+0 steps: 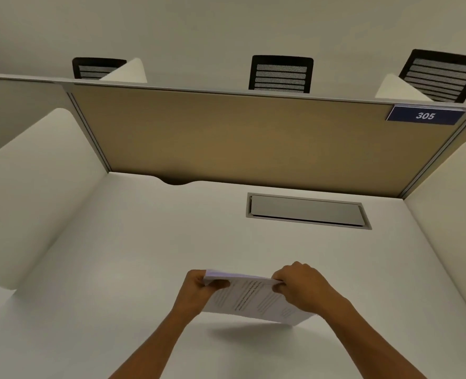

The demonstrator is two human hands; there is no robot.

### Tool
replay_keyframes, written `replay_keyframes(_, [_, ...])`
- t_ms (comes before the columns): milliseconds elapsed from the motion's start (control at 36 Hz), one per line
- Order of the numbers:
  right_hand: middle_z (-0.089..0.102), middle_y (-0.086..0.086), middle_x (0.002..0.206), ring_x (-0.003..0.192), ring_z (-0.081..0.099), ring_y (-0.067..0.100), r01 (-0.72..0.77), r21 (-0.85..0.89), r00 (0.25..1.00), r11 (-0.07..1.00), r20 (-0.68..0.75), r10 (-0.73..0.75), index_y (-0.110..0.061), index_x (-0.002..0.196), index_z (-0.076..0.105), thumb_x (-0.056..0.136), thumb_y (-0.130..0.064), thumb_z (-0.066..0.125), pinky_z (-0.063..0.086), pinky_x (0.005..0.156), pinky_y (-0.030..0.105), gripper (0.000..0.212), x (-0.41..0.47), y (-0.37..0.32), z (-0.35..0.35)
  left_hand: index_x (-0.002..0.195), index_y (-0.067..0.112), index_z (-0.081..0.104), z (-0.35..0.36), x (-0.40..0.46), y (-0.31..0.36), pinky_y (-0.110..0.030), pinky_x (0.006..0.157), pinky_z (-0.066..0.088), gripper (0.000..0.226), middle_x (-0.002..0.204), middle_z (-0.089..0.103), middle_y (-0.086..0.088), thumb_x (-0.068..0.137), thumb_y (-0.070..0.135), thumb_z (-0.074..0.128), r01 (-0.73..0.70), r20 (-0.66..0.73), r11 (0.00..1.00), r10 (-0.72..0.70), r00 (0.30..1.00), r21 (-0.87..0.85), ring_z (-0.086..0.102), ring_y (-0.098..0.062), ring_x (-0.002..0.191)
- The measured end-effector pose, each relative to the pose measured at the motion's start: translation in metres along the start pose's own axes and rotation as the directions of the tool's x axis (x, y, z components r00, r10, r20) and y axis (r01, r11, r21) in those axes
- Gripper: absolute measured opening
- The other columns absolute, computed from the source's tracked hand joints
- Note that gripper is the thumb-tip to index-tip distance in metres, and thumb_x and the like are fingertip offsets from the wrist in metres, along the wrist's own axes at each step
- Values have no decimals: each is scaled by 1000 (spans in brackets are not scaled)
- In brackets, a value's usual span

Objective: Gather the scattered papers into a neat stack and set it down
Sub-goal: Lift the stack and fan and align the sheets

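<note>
A stack of printed white papers (253,299) hangs in the air a little above the white desk (144,255), near its front middle, and casts a shadow below. My left hand (196,291) grips the stack's left end, thumb on top. My right hand (300,285) grips the right end the same way. The sheets look lined up into one bundle, tilted with the far edge higher. No loose sheets show elsewhere on the desk.
A grey cable hatch (307,210) is set into the desk at the back right. A tan partition (240,138) with a blue "305" sign (424,115) closes the back; white side panels (35,187) wall both sides. Black chair backs (281,75) stand beyond.
</note>
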State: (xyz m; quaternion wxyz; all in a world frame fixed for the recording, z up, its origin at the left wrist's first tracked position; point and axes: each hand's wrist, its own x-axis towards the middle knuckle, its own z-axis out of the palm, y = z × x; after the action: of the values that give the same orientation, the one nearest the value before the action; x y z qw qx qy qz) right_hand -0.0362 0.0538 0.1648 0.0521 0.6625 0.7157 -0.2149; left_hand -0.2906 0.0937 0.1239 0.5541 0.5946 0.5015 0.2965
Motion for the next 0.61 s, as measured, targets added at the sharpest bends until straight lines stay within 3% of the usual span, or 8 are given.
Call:
replay_keyframes(167, [75, -10, 94, 82, 69, 13, -79, 122, 995, 989, 78, 70, -30, 96, 73, 93, -32, 56, 54, 66, 26, 17, -11, 50, 15, 83, 41, 79, -14, -4, -24, -17, 55, 56, 13, 79, 79, 9, 74, 38, 70, 84, -87, 996, -85, 993, -10, 73, -8, 71])
replay_keyframes(278, [73, -15, 81, 76, 68, 6, -95, 349, 994, 932, 81, 72, -47, 76, 65, 90, -25, 66, 49, 62, 20, 26, -17, 71, 30, 87, 40, 78, -20, -7, -37, -23, 61, 59, 15, 82, 80, 7, 75, 38, 70, 124, -114, 992, -126, 985, -29, 75, -13, 73])
replay_keyframes(389, [77, -13, 83, 74, 68, -2, -97, 604, 993, 791, 6, 118, -43, 79, 76, 88, -15, 69, 49, 66, 16, 30, -19, 70, 48, 85, 37, 80, -25, -8, -47, -24, 64, 60, 12, 81, 80, 4, 77, 28, 77, 158, -113, 987, -160, 981, -28, 75, -15, 75])
replay_keyframes(472, [79, -4, 88, 81, 70, 4, -82, 752, 986, 654, -34, 162, -30, 88, 80, 91, -7, 66, 52, 70, 14, 28, -22, 65, 58, 80, 34, 81, -30, -8, -54, -17, 61, 58, 26, 81, 81, 5, 82, 9, 78, 154, -111, 988, -155, 982, -15, 76, -9, 78])
replay_keyframes(611, [78, -2, 97, 88, 70, 4, -41, 839, 981, 543, -70, 182, -32, 100, 78, 98, -15, 61, 52, 75, 14, 24, -19, 52, 71, 80, 31, 80, -35, -10, -58, -13, 61, 56, 25, 80, 80, 8, 83, 7, 76, 160, -105, 987, -159, 982, 7, 75, -5, 78])
